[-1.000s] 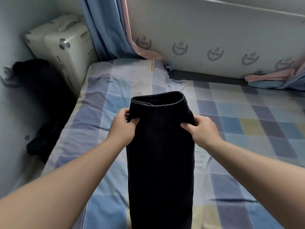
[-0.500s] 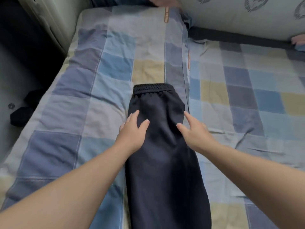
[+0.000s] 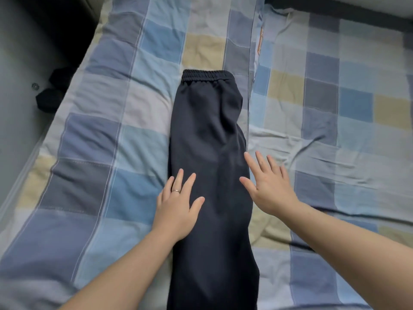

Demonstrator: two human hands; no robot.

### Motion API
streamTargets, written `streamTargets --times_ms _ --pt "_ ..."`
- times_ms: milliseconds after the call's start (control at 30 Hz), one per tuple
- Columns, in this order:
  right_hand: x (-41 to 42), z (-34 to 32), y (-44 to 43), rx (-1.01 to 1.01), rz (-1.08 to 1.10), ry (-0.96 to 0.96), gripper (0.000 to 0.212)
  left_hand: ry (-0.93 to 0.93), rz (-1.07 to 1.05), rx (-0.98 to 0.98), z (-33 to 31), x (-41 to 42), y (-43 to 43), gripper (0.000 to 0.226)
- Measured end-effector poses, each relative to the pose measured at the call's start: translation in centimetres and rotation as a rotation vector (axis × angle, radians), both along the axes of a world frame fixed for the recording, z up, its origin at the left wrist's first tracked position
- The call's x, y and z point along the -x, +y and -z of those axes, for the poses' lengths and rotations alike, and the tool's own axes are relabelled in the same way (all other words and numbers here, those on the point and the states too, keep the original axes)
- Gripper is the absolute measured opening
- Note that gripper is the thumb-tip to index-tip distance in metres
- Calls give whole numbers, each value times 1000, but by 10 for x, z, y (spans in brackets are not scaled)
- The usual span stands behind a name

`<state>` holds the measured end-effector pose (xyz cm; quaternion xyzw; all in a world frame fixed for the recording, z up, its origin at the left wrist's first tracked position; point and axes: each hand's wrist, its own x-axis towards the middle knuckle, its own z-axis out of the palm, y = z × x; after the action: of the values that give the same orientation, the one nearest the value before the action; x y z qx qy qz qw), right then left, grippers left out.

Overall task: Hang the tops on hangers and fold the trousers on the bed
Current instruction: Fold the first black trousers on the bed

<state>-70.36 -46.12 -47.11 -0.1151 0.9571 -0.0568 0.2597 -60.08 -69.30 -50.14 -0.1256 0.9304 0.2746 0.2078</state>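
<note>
Head view: dark navy trousers (image 3: 207, 175) lie lengthwise down the frame's centre on the checked bed (image 3: 111, 142), legs stacked, elastic waistband at top. Left hand (image 3: 178, 202) and right hand (image 3: 270, 186) rest flat at their edges, fingers spread, gripping nothing.

The trousers (image 3: 207, 153) are plain dark navy, pretty much black, no print at all. The bed (image 3: 111, 130) cover is checked: squares of mid blue, pale blue, slate grey-blue and washed-out yellow, with thin white stitch lines. There's a small orange label (image 3: 260, 41) on its seam and a silver ring (image 3: 175, 190) on the left hand (image 3: 178, 204). The floor (image 3: 20, 108) is grey, with a black thing (image 3: 51, 95) on it.
</note>
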Motion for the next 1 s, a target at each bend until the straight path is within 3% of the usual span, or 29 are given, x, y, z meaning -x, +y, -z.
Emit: streamTargets --times_ms 400,533,667,800,900,1000 --pt "-180 10 76 140 23 -189 66 -204 -207 4 -5 -201 76 73" --pt "-230 34 95 230 158 -309 67 -182 -279 3 4 -236 82 80" --pt "-264 67 102 357 339 -397 73 -89 -491 -15 21 -248 83 87" --pt "-284 97 94 577 651 -571 81 -61 -686 -74 46 -255 82 84" --pt "-296 116 89 688 816 -678 67 -86 -751 -231 64 -263 82 75" --pt "-307 124 89 704 817 -773 41 -185 -740 -312 78 -270 72 66"
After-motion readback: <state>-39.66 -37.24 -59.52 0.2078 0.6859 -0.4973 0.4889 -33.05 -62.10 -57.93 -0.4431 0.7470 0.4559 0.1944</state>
